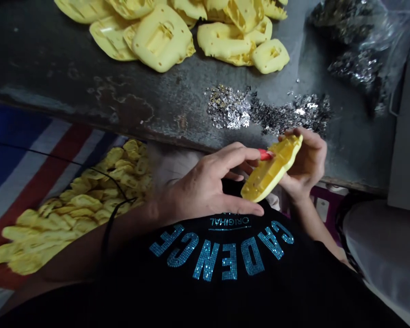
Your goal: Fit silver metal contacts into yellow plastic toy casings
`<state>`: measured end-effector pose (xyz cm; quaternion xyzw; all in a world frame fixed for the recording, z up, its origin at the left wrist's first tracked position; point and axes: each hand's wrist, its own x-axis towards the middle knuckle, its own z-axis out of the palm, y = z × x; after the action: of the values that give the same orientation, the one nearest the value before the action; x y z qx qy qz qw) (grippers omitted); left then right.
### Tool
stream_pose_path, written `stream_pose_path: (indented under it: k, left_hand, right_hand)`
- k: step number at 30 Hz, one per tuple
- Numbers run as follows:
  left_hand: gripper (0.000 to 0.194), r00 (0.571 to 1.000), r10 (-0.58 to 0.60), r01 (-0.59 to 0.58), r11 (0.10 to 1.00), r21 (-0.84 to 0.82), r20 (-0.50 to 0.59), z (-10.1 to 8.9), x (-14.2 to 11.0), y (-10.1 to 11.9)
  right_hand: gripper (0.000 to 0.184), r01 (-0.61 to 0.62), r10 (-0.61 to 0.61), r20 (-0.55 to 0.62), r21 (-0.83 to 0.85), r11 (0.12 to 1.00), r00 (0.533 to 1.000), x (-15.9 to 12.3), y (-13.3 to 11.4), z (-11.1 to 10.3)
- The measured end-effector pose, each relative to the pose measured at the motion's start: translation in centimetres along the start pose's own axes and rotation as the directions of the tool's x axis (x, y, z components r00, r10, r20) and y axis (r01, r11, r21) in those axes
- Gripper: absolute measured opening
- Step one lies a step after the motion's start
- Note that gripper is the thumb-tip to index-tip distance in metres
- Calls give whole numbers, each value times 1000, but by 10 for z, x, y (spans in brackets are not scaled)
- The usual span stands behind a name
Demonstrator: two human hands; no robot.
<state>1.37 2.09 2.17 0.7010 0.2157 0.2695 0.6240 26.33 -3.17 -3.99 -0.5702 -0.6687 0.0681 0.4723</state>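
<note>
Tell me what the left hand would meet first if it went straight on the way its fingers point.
Probably the small red piece on the yellow moulded plastic part; depth is unclear, and the left hand's fingers may already touch it.

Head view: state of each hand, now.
Left hand: partly open, fingers at a red piece; whether it grips that cannot be told.
Right hand: closed, holding a yellow plastic moulding.

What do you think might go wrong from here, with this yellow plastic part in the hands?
The small red piece between the left hand and the yellow moulded plastic part may slip and fall. The loose silver metal pieces lie near the right hand, so a knock might scatter them.
</note>
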Motion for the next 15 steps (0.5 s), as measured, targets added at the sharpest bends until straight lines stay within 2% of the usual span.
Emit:
stream_pose_path:
  k: [2,5,8,11,15]
  left_hand:
    - [86,1000,6,-6,999,-37,8,3,2,0]
    - [98,998,32,-30,999,-24,57,5,4,-3]
    - [95,992,101,-109,989,102,80,4,6,-3]
    - [92,982,162,-180,955,235,93,3,6,-4]
    - [81,961,265,-276,927,255,78,5,7,-10]
  right_hand:
    - [83,71,-73,-53,-29,997,996,-2,2,2]
    - [73,155,-156,-123,-13,988,980,-2,-1,4]
    - [65,198,-198,-158,-13,980,967,-1,-6,2]
    - [70,200,-207,-132,-59,978,969,2,-8,0]
    - [66,216,-207,-162,38,976,965,4,-4,0]
